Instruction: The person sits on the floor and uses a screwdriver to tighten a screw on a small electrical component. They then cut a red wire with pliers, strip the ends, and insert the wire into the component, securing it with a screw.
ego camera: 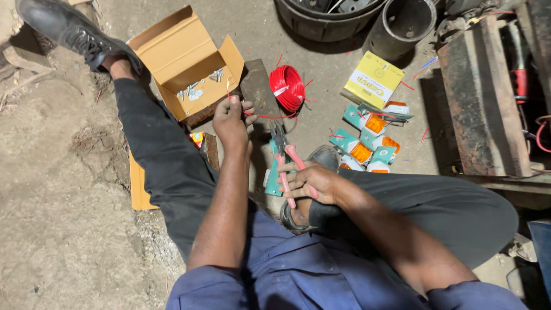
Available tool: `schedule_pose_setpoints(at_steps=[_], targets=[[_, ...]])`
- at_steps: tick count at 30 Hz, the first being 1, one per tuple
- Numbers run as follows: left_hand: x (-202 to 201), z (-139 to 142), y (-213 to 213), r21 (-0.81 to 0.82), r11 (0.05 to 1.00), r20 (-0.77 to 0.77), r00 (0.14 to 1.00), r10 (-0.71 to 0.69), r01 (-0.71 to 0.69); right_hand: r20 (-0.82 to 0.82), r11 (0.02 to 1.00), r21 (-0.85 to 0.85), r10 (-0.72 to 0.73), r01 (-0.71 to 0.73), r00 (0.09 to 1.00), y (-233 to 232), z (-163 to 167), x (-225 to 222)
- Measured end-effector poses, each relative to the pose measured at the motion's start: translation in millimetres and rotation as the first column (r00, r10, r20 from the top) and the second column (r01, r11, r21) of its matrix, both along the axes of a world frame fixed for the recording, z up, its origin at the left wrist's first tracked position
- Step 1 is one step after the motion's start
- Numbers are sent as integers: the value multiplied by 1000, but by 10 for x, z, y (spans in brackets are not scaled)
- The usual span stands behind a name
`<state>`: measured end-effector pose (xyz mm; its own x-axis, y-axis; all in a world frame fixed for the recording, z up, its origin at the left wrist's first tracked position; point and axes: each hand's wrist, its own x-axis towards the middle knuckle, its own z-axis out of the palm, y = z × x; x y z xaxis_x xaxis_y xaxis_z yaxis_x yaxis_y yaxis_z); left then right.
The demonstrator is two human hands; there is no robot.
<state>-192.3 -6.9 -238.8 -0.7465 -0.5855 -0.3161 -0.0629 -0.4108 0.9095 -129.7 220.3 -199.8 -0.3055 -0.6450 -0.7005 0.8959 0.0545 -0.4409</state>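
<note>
One pair of red-handled pliers (285, 163) gripped by right hand (310, 182); left hand (231, 119) pinches one red wire (270, 116). One red wire coil (287, 87), one open cardboard box (186, 60), one yellow box (373, 80) nearby.

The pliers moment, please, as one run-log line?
left hand: pinches red wire | right hand: grips pliers | wire coil: on floor

Black tub (330, 20) cut off by the top edge. Small metal parts in cardboard box (183, 60) too small to identify. Left hand (231, 119) hides its fingertips; red wire (270, 116) vanishes there.
</note>
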Motion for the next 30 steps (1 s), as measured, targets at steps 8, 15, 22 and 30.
schedule_pose_setpoints(at_steps=[8,15,22,30], targets=[[130,-120,-15,209,976,-83,996,-39,56,-122,972,198,152,-126,981,104,-54,24],[168,-88,-115,167,979,-69,992,-107,117,-430,547,833,735,-84,524,563,-264,-171],[242,-40,-2,195,954,-94,972,-214,229,-402,530,845,720,-73,566,567,-121,-255],[201,18,101,249,914,-112,947,-300,319,-136,222,967,862,-122,489,394,-381,-177]])
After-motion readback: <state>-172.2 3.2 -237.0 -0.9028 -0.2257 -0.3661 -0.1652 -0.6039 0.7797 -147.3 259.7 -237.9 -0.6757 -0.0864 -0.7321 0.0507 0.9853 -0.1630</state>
